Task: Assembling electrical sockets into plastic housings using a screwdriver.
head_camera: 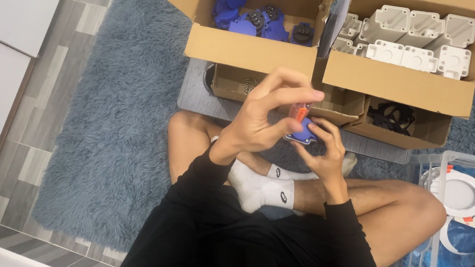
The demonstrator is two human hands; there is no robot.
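Clearly we see the right hand (321, 154) cupping a blue socket part (303, 132) from below at mid-lap, while the left hand (264, 118), fingers pinched shut, holds an orange-handled tool (300, 111) upright just above it, point down onto the part.

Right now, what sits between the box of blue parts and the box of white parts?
In the head view, a raised cardboard flap stands between the box of blue parts and the box of white parts; the boxes sit side by side with nothing else between.
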